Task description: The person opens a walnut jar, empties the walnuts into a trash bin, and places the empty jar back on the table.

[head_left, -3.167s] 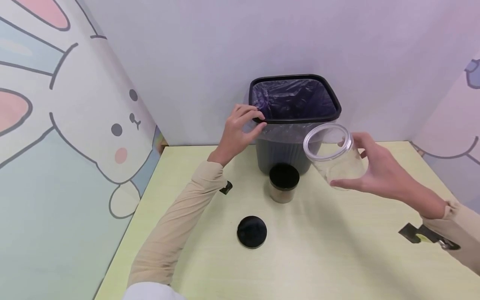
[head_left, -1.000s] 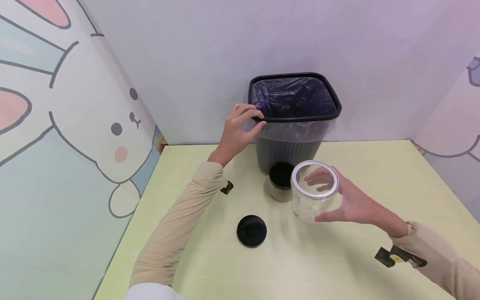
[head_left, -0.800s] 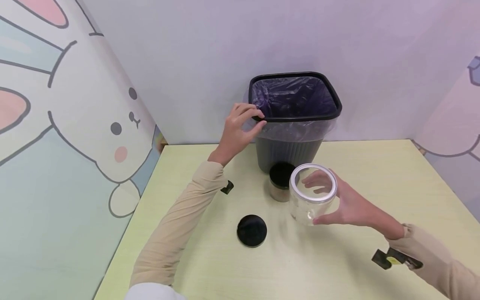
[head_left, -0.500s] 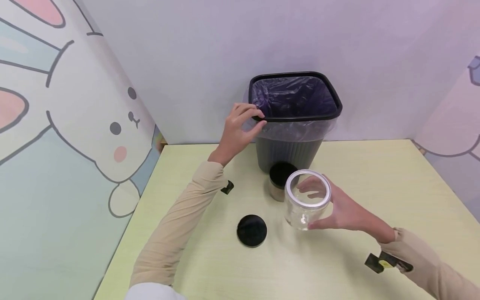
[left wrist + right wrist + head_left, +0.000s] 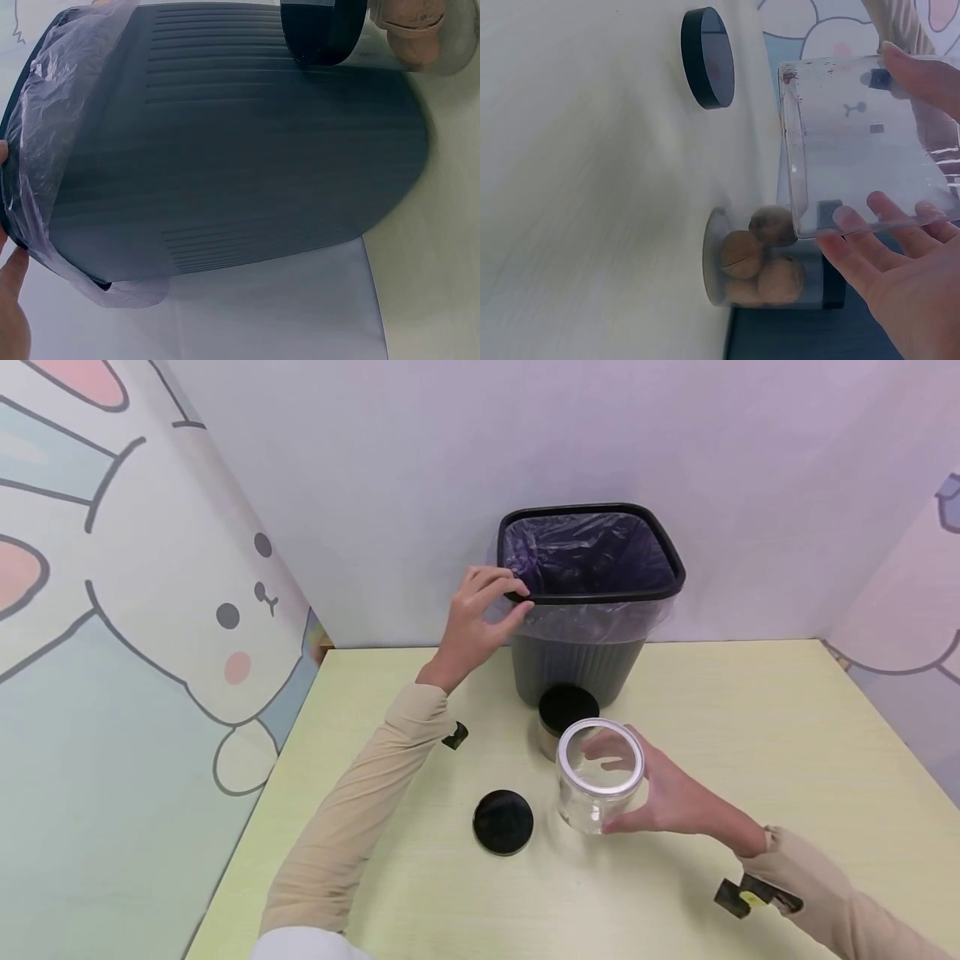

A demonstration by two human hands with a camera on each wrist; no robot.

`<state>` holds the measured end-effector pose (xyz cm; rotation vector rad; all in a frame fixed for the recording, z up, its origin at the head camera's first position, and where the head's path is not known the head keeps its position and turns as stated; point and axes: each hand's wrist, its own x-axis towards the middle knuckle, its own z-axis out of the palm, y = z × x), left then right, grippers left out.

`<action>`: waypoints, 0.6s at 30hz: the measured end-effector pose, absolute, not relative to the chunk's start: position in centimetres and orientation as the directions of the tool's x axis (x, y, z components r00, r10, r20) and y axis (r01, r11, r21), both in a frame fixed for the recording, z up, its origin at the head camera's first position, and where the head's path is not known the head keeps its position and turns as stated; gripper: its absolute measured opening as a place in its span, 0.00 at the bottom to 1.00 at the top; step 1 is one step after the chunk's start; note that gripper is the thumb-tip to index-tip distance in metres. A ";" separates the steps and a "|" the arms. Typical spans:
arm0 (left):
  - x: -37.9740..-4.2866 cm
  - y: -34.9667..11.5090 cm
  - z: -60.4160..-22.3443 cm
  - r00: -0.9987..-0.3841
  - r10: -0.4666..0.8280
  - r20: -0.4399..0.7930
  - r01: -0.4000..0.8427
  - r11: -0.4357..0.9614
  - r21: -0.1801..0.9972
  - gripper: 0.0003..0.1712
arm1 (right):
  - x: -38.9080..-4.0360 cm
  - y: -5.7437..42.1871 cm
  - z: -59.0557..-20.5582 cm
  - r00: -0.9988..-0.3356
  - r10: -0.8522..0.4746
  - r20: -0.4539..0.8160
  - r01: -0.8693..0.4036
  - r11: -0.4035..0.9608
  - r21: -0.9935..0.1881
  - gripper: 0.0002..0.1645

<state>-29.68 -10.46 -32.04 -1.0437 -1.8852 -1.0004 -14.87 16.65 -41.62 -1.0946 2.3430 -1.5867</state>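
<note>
At the near left corner of the lined trash bin [image 5: 581, 656], my left hand [image 5: 474, 622] pinches the black rim between thumb and fingers. My right hand [image 5: 671, 797] grips a clear jar [image 5: 581, 808] from the right side. This jar has no lid and its mouth faces up; small specks show near its base in the right wrist view. A gap shows between jar and table there. A loose black lid [image 5: 503, 822] lies flat to the left of it. Close behind stands a second jar [image 5: 761, 270] with a black lid, holding several walnuts.
The bin stands near the back wall [image 5: 390, 527] with the second jar right in front of it. A purple plastic liner [image 5: 592, 556] covers its inside and hangs over the rim. The pale yellow table [image 5: 420, 893] meets side walls with cartoon rabbits.
Held by my right hand, the clear jar has come from beside the bin down toward the near left, turning more upright and nearing the loose lid. My left hand stays on the rim.
</note>
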 end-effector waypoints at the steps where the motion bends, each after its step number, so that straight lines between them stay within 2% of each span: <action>1: -29.7 -10.5 -32.0 -0.388 0.308 0.868 0.892 0.363 0.270 0.04 | -14.8 16.6 -41.8 -0.733 -0.614 0.293 -0.499 0.192 -0.845 0.60; 7: -29.7 -10.4 -31.9 -0.380 0.301 0.875 0.894 0.362 0.264 0.04 | -13.9 15.6 -40.8 -0.734 -0.621 0.277 -0.492 0.204 -0.847 0.57; 11: -29.6 -10.3 -31.6 -0.383 0.304 0.872 0.894 0.360 0.267 0.04 | -14.1 15.9 -42.0 -0.742 -0.622 0.251 -0.474 0.221 -0.853 0.58; 18: -29.5 -10.5 -31.8 -0.398 0.306 0.865 0.884 0.380 0.273 0.04 | -14.3 15.9 -44.7 -0.731 -0.634 0.253 -0.448 0.166 -0.879 0.58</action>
